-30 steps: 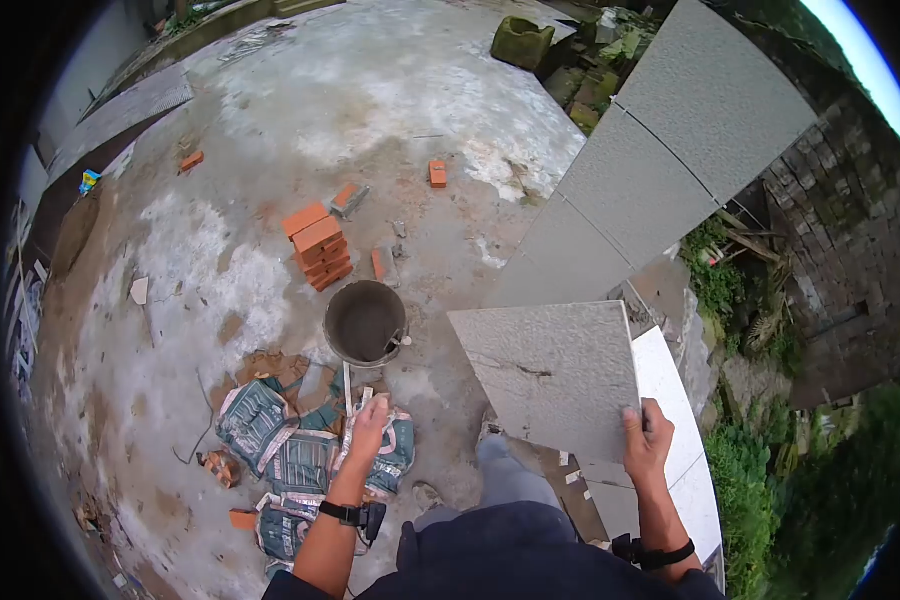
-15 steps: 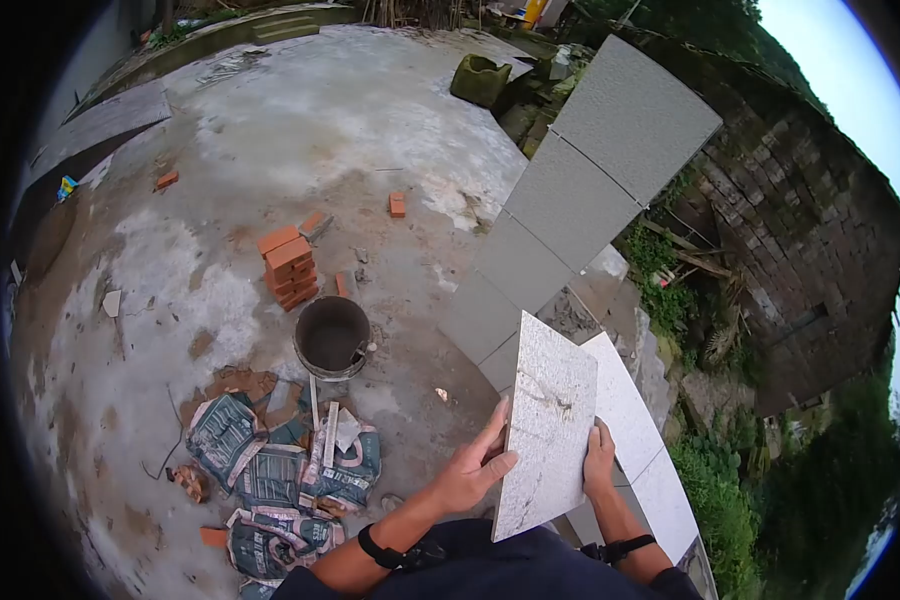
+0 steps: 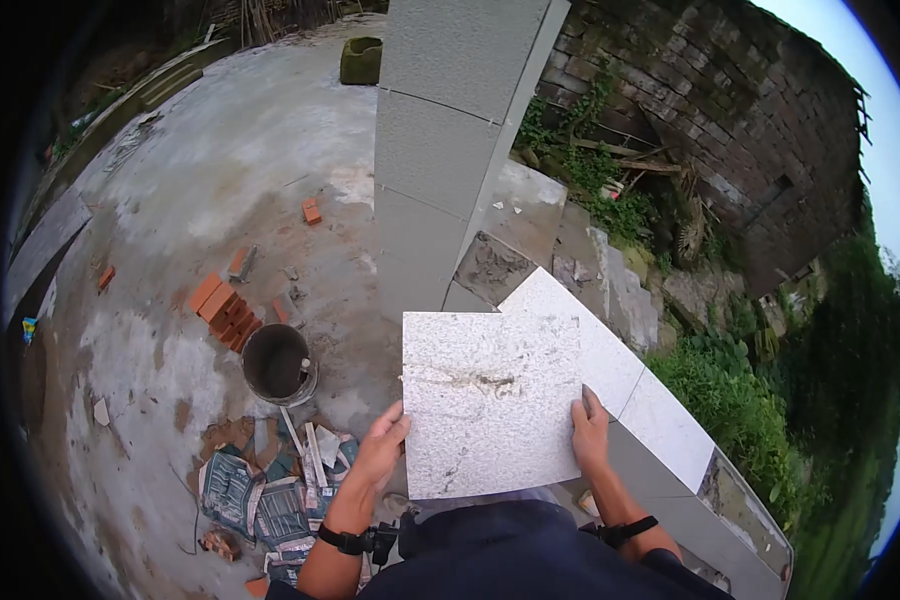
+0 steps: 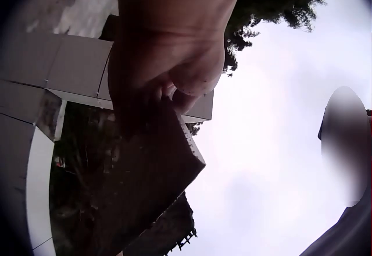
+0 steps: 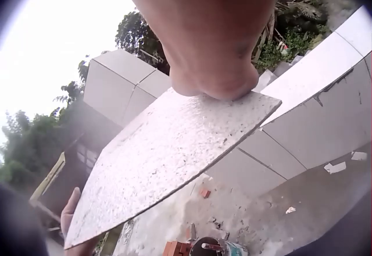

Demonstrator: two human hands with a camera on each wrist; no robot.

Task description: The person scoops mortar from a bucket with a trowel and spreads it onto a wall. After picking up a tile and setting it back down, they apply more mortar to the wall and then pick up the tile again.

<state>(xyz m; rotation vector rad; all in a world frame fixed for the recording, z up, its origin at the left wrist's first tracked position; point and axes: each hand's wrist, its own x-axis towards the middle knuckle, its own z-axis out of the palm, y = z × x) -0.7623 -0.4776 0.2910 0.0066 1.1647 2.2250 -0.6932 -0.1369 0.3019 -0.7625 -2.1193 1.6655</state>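
A square, pale, rough-faced tile [image 3: 490, 420] with a dark smudge across its middle is held up in front of the body. My left hand [image 3: 380, 445] grips its left edge, while my right hand [image 3: 590, 430] grips the opposite edge. Seen from the left wrist, the left hand [image 4: 168, 64] curls over a tile edge, and the tile's shaded side hangs below it. The right wrist view has the right hand [image 5: 215, 64] at the near edge, with the speckled face in light. Behind the tile runs a low wall topped with white tiles [image 3: 660, 420].
A patch of grey mortar [image 3: 495, 265] shows at the wall's corner. On the ground at left are a dark bucket [image 3: 275, 362], stacked orange bricks [image 3: 225, 310] and torn bags [image 3: 270, 500]. A tall grey-tiled surface [image 3: 430, 150] rises ahead; plants [image 3: 740, 400] border the right.
The left hand has come from above the bags to the tile's left edge. The tile has turned from steeply angled to facing the head camera, and the view has swung right.
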